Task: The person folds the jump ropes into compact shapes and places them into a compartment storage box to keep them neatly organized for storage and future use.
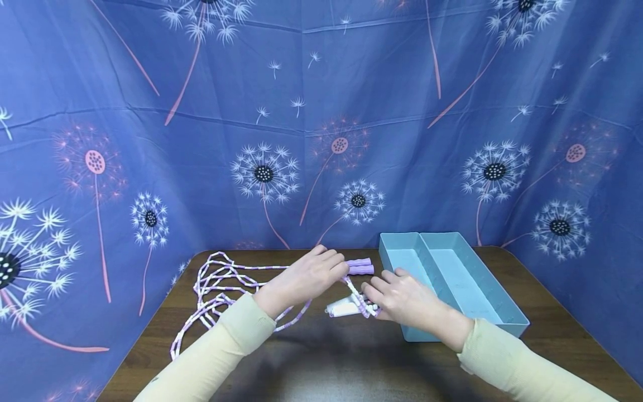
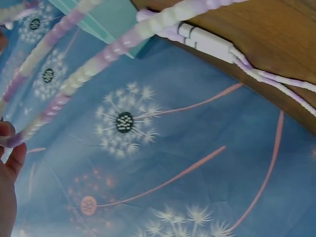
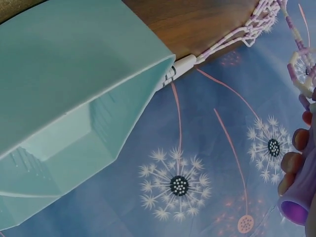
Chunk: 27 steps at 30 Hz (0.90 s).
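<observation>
Your left hand (image 1: 306,276) curls round the purple plastic handles (image 1: 360,266) of the beaded purple-and-white jump rope (image 1: 216,290), just left of the light blue plastic tray (image 1: 502,312). Your right hand (image 1: 402,298) pinches the rope's bunched end beside that tray. You look to be gathering the rope; next, I think, pull in the loose loops lying farther left.

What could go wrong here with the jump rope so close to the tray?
The beaded rope lies in loose overlapping loops, so pulling from the left hand may tangle it. The right hand works right beside the teal tray, which might get knocked. The purple handles may roll.

No readable text, labels or numbers anywhere.
</observation>
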Available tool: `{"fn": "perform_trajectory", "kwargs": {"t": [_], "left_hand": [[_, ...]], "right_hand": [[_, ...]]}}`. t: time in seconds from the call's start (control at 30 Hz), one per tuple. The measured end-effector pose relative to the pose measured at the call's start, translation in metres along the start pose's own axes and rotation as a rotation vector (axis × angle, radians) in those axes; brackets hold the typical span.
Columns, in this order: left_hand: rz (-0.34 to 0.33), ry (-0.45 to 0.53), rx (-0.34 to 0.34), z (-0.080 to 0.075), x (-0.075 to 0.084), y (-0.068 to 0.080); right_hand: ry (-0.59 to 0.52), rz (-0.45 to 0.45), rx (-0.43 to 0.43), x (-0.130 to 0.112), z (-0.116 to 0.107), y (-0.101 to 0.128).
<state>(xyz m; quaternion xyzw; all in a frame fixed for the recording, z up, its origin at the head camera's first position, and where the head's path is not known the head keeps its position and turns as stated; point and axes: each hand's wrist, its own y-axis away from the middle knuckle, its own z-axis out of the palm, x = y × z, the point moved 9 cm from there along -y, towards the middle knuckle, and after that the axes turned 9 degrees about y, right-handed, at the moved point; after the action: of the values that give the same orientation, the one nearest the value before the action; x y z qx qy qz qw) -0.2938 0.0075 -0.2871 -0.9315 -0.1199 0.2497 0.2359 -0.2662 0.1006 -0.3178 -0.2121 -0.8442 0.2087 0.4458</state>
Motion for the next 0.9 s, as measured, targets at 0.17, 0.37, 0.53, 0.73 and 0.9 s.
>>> {"fn": "perform_trajectory", "kwargs": {"t": [0.17, 0.37, 0.53, 0.73, 0.9], "left_hand": [[-0.024, 0.024, 0.006, 0.011, -0.011, 0.005], [-0.047, 0.038, 0.021, 0.024, -0.02, 0.012], [-0.041, 0.054, 0.022, 0.036, -0.017, 0.015], [-0.068, 0.123, 0.013, 0.042, -0.011, 0.014], [-0.13, 0.22, -0.011, 0.042, -0.008, 0.017]], "right_hand": [[-0.008, -0.012, 0.018, -0.001, -0.004, -0.001], [-0.007, -0.019, 0.031, -0.001, -0.01, -0.003], [0.012, -0.025, 0.09, 0.0, -0.019, -0.01], [-0.012, -0.001, 0.204, 0.002, -0.033, -0.016], [-0.042, 0.067, 0.233, 0.01, -0.038, -0.018]]}}
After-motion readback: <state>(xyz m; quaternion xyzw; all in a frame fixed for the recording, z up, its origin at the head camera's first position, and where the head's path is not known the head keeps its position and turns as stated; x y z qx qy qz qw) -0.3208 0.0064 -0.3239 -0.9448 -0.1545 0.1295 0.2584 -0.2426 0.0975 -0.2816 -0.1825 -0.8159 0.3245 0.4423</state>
